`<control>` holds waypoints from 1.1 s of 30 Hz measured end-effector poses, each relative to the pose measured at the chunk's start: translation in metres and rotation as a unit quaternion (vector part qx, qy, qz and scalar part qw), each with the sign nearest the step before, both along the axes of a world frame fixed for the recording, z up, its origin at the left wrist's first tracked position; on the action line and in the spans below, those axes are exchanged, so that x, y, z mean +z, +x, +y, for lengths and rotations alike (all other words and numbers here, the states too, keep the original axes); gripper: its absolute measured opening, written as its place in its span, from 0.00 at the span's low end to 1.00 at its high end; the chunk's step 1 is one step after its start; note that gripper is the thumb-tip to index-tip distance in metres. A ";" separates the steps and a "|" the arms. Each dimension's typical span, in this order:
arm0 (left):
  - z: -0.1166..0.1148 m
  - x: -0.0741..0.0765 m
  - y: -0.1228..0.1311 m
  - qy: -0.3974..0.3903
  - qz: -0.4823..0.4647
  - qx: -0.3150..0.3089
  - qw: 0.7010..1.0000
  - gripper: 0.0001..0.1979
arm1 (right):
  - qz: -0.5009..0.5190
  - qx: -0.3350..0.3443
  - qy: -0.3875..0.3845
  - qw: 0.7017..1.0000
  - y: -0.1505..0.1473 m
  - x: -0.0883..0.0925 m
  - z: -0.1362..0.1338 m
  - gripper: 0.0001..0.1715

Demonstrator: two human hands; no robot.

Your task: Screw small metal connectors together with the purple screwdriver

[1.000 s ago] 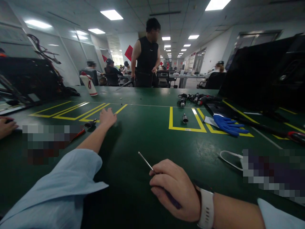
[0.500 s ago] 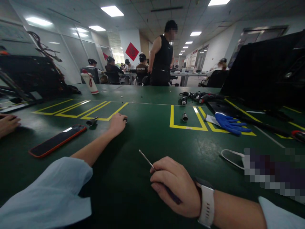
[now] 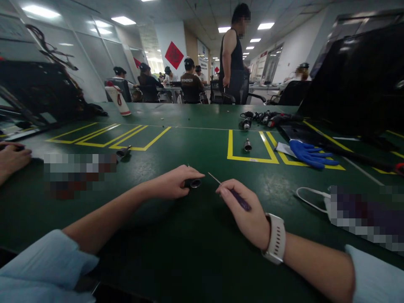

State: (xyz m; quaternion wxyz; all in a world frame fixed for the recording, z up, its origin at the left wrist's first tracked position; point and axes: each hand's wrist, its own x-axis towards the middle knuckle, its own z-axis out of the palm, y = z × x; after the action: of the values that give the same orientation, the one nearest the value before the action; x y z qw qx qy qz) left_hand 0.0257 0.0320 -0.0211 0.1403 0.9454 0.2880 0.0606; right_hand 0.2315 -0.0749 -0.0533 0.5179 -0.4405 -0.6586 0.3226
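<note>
My left hand (image 3: 172, 184) lies on the green table (image 3: 195, 235), its fingers closed round a small dark metal cylinder (image 3: 192, 183) with an open end. Just to its right, my right hand (image 3: 244, 210) pinches a thin screwdriver (image 3: 232, 193) with a purple handle. The tool's metal shaft points up-left toward the cylinder, its tip a short way from it. A white watch (image 3: 274, 239) is on my right wrist.
Another small cylinder (image 3: 247, 145) stands in a yellow-taped box, a similar part (image 3: 122, 152) at the left. A blue glove (image 3: 311, 154), dark parts (image 3: 261, 118), a white cable (image 3: 311, 198) lie right. Another person's hand (image 3: 12, 159) rests far left. A person stands behind the table.
My left hand drew back from the yellow lines toward me, bringing the small cylinder. My right hand moved forward with the screwdriver to meet it. The standing person walked right.
</note>
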 end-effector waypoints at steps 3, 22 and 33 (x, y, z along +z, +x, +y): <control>0.005 -0.003 -0.002 0.020 -0.022 0.000 1.000 0.21 | 0.039 -0.014 -0.067 0.997 0.004 -0.004 0.006 0.12; -0.015 -0.030 0.018 -0.047 -0.137 0.038 0.989 0.09 | 0.008 0.073 -0.037 0.997 0.002 0.001 0.002 0.09; -0.014 -0.036 0.015 -0.014 -0.116 -0.023 0.993 0.06 | 0.102 0.113 -0.139 0.978 0.004 -0.003 0.006 0.11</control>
State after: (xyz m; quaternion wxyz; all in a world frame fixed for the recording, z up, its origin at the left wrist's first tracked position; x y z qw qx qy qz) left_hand 0.0410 0.0182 -0.0567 0.1872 0.9363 0.2489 0.1625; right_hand 0.2351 -0.0691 -0.0558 0.4758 -0.3957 -0.5967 0.5109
